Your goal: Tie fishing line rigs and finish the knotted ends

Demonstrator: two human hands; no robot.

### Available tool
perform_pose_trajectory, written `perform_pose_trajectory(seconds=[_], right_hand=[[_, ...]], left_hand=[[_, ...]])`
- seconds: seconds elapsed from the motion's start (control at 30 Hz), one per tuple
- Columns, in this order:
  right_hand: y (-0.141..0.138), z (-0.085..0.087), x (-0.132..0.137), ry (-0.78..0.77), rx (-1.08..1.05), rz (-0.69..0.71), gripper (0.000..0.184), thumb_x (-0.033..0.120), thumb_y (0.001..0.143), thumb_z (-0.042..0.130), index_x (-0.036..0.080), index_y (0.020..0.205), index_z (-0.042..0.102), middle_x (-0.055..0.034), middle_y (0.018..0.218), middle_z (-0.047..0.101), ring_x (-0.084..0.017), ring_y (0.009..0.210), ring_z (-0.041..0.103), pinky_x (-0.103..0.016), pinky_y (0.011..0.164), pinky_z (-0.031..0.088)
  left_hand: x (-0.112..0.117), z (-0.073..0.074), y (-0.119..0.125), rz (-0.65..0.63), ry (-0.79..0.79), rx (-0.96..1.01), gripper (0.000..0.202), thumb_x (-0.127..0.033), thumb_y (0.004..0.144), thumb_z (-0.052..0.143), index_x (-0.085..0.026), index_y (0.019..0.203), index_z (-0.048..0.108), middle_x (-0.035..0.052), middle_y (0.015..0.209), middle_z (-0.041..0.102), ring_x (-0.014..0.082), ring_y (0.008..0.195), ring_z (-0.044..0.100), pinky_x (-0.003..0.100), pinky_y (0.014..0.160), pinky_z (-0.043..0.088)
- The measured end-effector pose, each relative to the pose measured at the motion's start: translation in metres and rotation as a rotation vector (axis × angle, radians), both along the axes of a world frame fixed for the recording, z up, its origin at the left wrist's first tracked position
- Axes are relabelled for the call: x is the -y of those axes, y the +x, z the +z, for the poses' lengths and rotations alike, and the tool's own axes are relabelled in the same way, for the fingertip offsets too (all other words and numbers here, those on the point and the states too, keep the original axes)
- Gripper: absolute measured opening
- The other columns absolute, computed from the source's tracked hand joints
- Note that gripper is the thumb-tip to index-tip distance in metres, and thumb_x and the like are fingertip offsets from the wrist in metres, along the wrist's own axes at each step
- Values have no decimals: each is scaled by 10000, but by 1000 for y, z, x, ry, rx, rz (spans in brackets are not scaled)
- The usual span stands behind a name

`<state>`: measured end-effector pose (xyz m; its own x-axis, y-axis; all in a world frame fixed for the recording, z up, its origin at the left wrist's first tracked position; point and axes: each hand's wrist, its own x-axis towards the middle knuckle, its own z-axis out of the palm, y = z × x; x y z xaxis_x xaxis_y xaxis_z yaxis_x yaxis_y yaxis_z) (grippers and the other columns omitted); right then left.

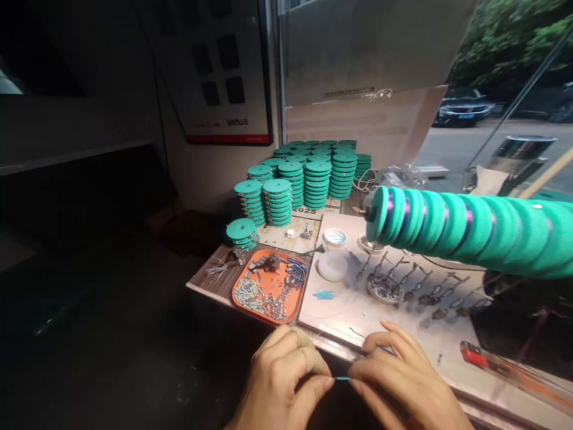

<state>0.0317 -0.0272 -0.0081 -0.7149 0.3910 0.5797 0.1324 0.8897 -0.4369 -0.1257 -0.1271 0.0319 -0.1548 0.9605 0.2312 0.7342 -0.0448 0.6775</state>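
Observation:
Just past the table's front edge, a short, thin blue tube-like piece [342, 378] is stretched level between my two hands. My left hand [286, 373] pinches one end between thumb and forefinger. The other end is in the closed fingertips of my right hand [400, 379]. A thin dark tool with a fine tip [357, 332] pokes out from among the right-hand fingers; most of it is hidden. Similar blue pieces [324, 294] lie loose on the white board, and more sit in a small white dish [335, 237].
An orange tray [236, 297] of small metal parts and tubes stands left. Stacked green spools [317, 179] fill the back. A rod of green spools [447, 224] juts in from the right above a dish of parts [385, 301]. A red-handled cutter [474, 356] lies right.

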Motion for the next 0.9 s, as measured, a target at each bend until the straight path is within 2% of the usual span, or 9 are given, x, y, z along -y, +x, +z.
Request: perform_pose_trajectory(seconds=[0.1, 0.17, 0.27, 0.37, 0.5, 0.63, 0.7, 0.77, 0.9], right_hand=[[-3, 2, -1, -12, -9, -17, 92, 179, 831, 445, 228, 787, 511, 10, 616, 555, -179, 703, 540, -444, 892, 324], [-3, 4, -5, -4, -1, -32, 75, 203, 826, 451, 229, 787, 510, -4, 630, 567, -189, 705, 551, -437, 877, 350], [1, 6, -14, 105, 41, -13, 27, 208, 781, 511, 230, 782, 527, -4, 622, 582, -199, 693, 571, -396, 808, 422], [5, 6, -19, 207, 75, 24, 61, 199, 734, 568, 226, 780, 538, 6, 606, 584, -202, 679, 580, -373, 753, 455], [6, 6, -16, 170, 90, 4, 44, 182, 762, 537, 218, 784, 526, -1, 621, 588, -207, 701, 572, -417, 803, 420], [4, 10, -12, 102, 67, -50, 73, 179, 792, 487, 222, 750, 529, -2, 613, 588, -196, 690, 574, -400, 791, 421], [4, 11, -11, 130, 46, -41, 58, 179, 768, 516, 224, 737, 538, 4, 614, 592, -192, 677, 582, -384, 770, 430], [7, 10, -11, 185, 20, -37, 47, 180, 738, 554, 227, 738, 548, 10, 626, 604, -190, 668, 589, -379, 772, 426], [14, 6, -6, 291, -7, -64, 74, 202, 700, 606, 239, 743, 558, 27, 628, 625, -189, 654, 590, -373, 818, 375]], left_hand=[[-8, 6, -25, 172, -41, -111, 75, -161, 774, 550, -183, 773, 621, 36, 777, 605, 184, 785, 541, 283, 693, 416], [-17, 7, -43, 285, -118, -256, 103, -141, 763, 534, -188, 719, 614, 34, 785, 589, 196, 802, 533, 303, 705, 405], [-32, 4, -58, 302, -245, -380, 109, -163, 735, 542, -206, 665, 614, 19, 768, 588, 209, 814, 527, 319, 713, 396], [-41, -1, -56, 317, -289, -426, 120, -153, 721, 536, -208, 645, 610, 14, 752, 592, 213, 818, 521, 334, 743, 386], [-44, -4, -51, 294, -282, -417, 146, -115, 715, 520, -199, 611, 577, 11, 710, 584, 206, 787, 522, 336, 747, 380], [-39, 8, -55, 313, -202, -376, 135, -115, 767, 455, -200, 697, 533, 11, 733, 581, 190, 756, 527, 308, 695, 387], [-31, 15, -52, 376, -58, -229, 121, -139, 793, 433, -200, 730, 515, 8, 739, 578, 176, 735, 536, 287, 667, 397], [-21, 17, -40, 410, 98, 77, 85, -188, 781, 487, -201, 708, 528, -9, 700, 578, 156, 685, 550, 256, 631, 418], [-4, -3, 2, 374, 96, 753, 104, -211, 634, 679, -170, 601, 590, -23, 576, 590, 112, 563, 552, 188, 552, 451]])
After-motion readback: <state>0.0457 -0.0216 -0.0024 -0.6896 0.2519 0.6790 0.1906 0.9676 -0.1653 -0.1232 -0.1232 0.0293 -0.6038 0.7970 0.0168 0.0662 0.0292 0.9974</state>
